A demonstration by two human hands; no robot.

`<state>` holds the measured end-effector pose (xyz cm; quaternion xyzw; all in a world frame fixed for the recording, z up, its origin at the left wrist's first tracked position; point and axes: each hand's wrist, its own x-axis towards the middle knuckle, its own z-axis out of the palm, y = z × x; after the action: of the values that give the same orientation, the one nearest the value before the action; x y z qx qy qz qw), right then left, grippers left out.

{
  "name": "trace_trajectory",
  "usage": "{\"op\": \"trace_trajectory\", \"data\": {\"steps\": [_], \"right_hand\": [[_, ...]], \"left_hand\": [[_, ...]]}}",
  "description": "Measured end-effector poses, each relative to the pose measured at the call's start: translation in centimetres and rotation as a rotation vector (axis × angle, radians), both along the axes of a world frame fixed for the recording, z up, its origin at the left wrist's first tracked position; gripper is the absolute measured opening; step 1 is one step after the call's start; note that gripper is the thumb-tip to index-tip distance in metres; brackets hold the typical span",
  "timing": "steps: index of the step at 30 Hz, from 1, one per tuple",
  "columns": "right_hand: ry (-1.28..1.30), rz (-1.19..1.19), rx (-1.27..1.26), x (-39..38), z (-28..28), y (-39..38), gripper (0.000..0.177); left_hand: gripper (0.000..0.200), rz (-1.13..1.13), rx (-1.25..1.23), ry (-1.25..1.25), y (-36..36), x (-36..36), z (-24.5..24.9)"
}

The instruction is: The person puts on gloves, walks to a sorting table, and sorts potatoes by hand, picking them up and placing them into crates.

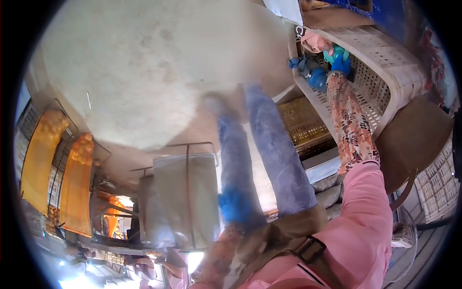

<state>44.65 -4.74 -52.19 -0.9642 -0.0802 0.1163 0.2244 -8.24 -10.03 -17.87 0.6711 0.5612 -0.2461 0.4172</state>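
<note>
Now: your right hand (340, 62) (blue glove) sits in white crate (385, 53), far right; can't tell its grip. Left hand (236, 204) blurred beside your legs (279, 159); grip likewise unreadable.

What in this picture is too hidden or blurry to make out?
- left hand: head view, a motion-blurred blue smear; its grip is unreadable.
- right hand: its blue glove merges with the blue and pink things in the white crate; whether it holds anything is unclear.
- feet: blurred against the floor.
- orange sacks: contents too small to name.
</note>
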Motion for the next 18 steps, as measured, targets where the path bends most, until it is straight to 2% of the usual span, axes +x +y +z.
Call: {"op": "trace_trajectory", "data": {"steps": [1,3,5,6,7,9,11,13,14,16,17,18], "right_hand": [[-0.003,-0.009,0.003,-0.1,-0.6,0.1,0.041],[0.075,0.197,-0.025,0.0,-1.2,-0.2,0.04],[-0.235,0.285,-0.08,-4.8,-0.9,-0.8,0.04],[-0.22,0.149,-0.081,-8.2,1.0,0.6,0.037],[-0.151,0.062,-0.192,-11.0,2.1,1.1,0.034],[-0.01,0.078,-0.215,-18.4,3.9,0.0,0.031],[0.229,0.218,-0.241,-27.0,6.4,-1.3,0.028],[0.53,0.464,-0.27,-35.0,9.8,-2.4,0.026],[0.645,0.588,-0.232,-38.9,12.5,-2.6,0.025],[0.843,0.723,-0.011,-42.8,19.6,-1.9,0.023],[1.076,0.406,0.28,-42.5,25.1,-0.5,0.027],[1.066,0.408,0.306,-40.8,28.9,1.1,0.027]], "left_hand": [[0.024,0.009,0.002,-0.004,0.3,0.2,0.0],[0.023,-0.014,-0.01,-0.026,1.4,0.8,-0.3],[0.022,-0.037,-0.015,-0.052,1.7,1.1,-0.1],[0.022,-0.047,-0.005,-0.033,1.4,0.8,-0.6],[0.022,-0.059,0.006,-0.012,1.3,0.5,-1.0],[0.023,-0.046,0.032,-0.021,1.5,0.4,-1.3],[0.023,-0.033,0.056,-0.043,1.7,0.5,-1.5],[0.025,0.008,0.14,-0.121,2.0,0.7,-2.3],[0.025,-0.011,0.154,-0.154,0.9,0.9,-3.1],[0.028,0.161,0.218,0.118,-0.2,0.3,-3.4],[0.029,0.22,0.246,0.205,0.2,0.1,-2.7],[0.029,0.151,0.294,0.148,1.4,0.0,-1.3]]}}
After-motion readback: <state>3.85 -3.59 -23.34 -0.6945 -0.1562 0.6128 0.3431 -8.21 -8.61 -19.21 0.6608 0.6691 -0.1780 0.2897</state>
